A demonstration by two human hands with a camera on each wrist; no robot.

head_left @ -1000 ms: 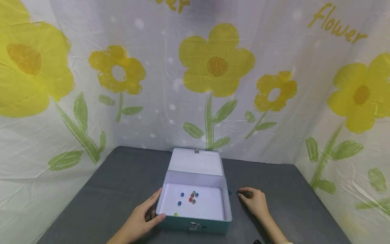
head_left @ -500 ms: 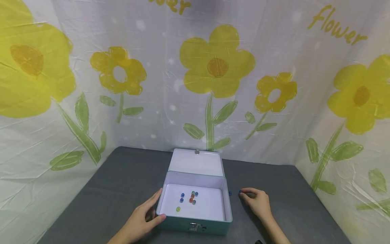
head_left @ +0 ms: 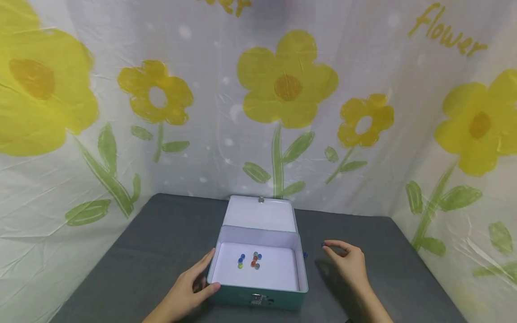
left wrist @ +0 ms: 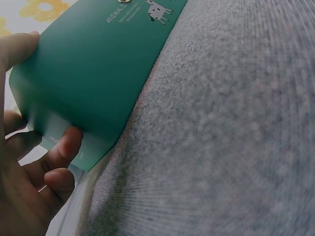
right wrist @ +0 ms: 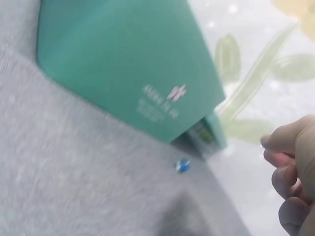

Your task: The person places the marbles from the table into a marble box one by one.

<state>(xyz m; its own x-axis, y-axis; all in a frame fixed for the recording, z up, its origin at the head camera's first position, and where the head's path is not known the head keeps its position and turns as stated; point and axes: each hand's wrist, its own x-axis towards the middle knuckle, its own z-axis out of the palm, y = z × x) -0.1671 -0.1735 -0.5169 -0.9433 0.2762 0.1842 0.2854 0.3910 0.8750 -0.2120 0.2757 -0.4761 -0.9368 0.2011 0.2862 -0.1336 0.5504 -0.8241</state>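
A green tin box point(head_left: 254, 298) with a white inside stands on the dark table, its lid point(head_left: 260, 214) tipped back. Several small glass marbles lie in it: two blue marbles and a yellow-green marble point(head_left: 240, 265) in a line, beside a group of red, blue, green and grey ones. My left hand point(head_left: 187, 285) holds the box's front left corner, thumb at the front rim and fingers along the side. Right of the box, my right hand point(head_left: 350, 264) pinches a blue marble point(head_left: 322, 245) between thumb and forefinger, above the table. In the right wrist view the fingertips mostly hide this marble.
Another blue marble point(right wrist: 182, 165) lies on the table close to the box's right side. Dark grey cloth covers the table point(head_left: 181, 224). A white curtain point(head_left: 214, 148) with yellow flowers hangs behind and along both sides.
My right hand has lifted the blue marble off the table and moved slightly right. Inside the box, the yellow-green marble has rolled back to the blue ones. My left hand stays put.
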